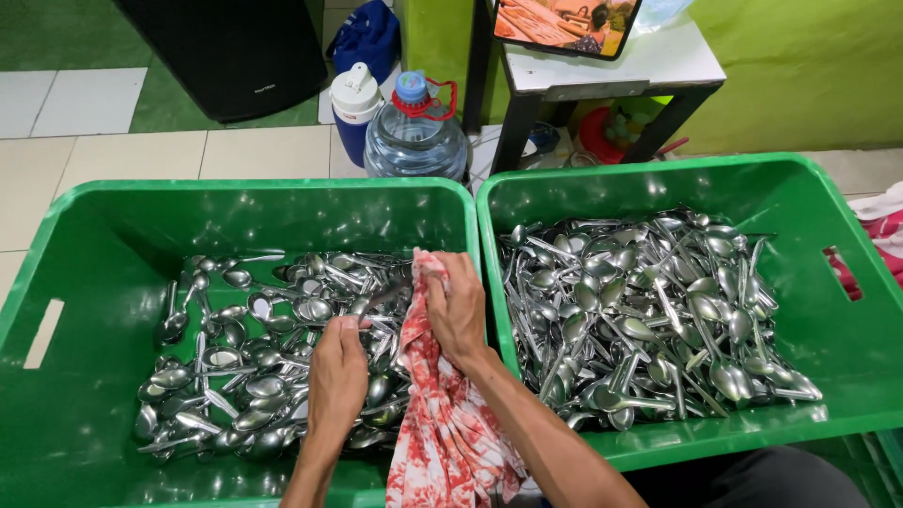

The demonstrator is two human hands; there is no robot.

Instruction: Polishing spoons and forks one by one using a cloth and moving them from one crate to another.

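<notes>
My right hand [458,310] grips the top of a red-and-white patterned cloth [447,423] that hangs down over the near edge of the left green crate [85,245]. My left hand [337,372] pinches the handle of a metal spoon [381,301] whose other end goes into the cloth. Both hands hover over the right part of the left crate, which holds several loose metal spoons [245,367]. The right green crate [828,216] holds a thicker pile of spoons [649,320].
Behind the crates stand a large clear water bottle [415,136] with a blue cap and a blue-and-white jug [354,103]. A small white-topped table [611,75] with black legs is at the back right. A black box [235,52] sits on the tiled floor.
</notes>
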